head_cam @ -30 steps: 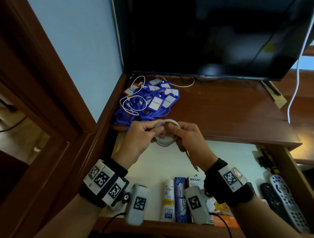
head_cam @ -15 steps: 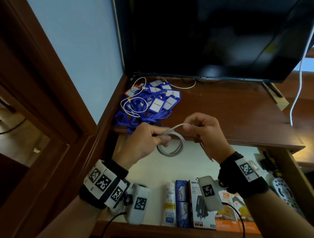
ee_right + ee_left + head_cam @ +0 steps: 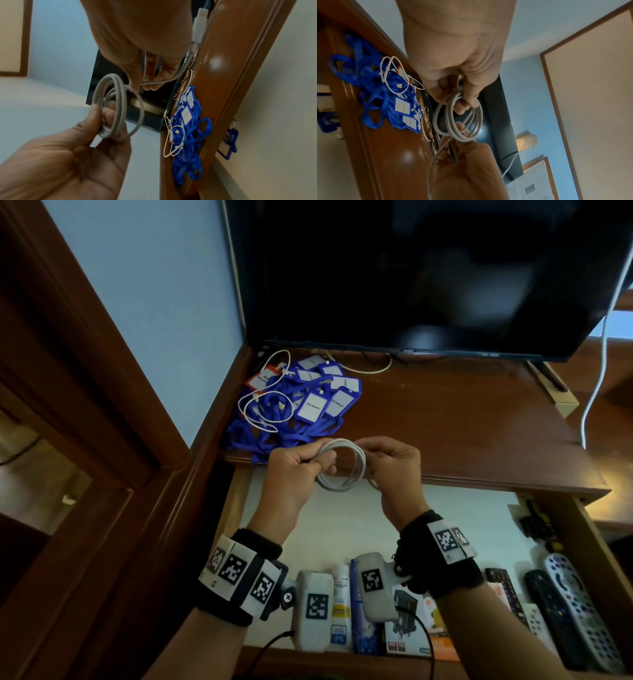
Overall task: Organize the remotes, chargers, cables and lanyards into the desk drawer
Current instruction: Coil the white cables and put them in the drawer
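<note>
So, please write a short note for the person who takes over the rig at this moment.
Left hand grips the coiled white cable above the open drawer; right hand pinches its loose end.
Done: remotes lie in the drawer at right, boxes along its front.
Left: finish the coil and put it in the drawer; then the blue lanyards and the thin white cable on top of them, all on the desk.
</note>
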